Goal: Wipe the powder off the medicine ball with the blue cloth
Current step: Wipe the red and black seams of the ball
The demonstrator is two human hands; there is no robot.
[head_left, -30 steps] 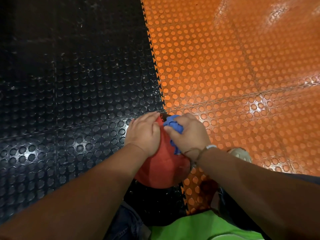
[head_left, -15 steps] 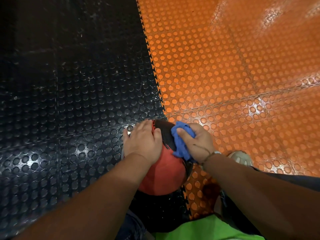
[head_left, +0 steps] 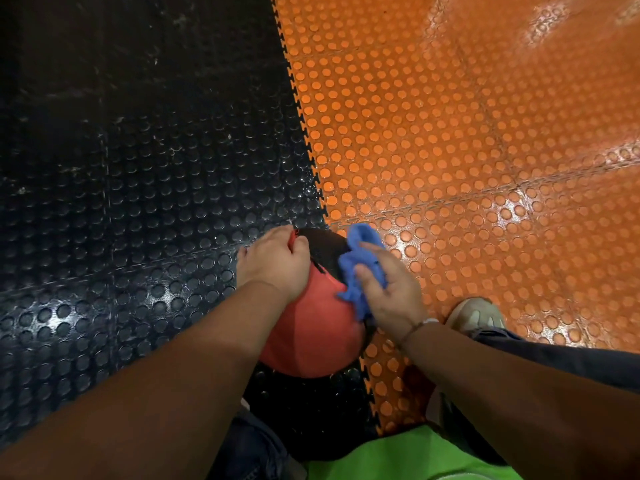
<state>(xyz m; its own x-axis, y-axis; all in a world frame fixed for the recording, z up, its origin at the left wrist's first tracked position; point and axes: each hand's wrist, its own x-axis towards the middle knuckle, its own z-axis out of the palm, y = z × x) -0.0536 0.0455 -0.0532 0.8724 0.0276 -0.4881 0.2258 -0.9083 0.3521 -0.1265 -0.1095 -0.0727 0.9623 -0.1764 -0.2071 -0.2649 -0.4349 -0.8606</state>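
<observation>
A red and black medicine ball [head_left: 311, 334] sits on the studded floor at the seam between black and orange tiles. My left hand [head_left: 272, 263] lies over the ball's upper left side, fingers curved around it, holding it steady. A crumpled blue cloth [head_left: 360, 268] is pressed against the ball's upper right side under my right hand [head_left: 389, 292], whose fingers and thumb grip the cloth. The ball's far black panel shows between the two hands. Any powder on the ball is too faint to make out.
Black studded floor tiles [head_left: 138, 202] fill the left, orange ones [head_left: 450, 133] the right, joined by a toothed seam. My shoe [head_left: 476, 315] stands on the orange tile just right of the ball. My dark trousers and green shirt [head_left: 398, 459] fill the bottom edge.
My right hand has slid the blue cloth from the ball's top down and to the right over its right side. More of the black panel shows. My left hand has kept its hold.
</observation>
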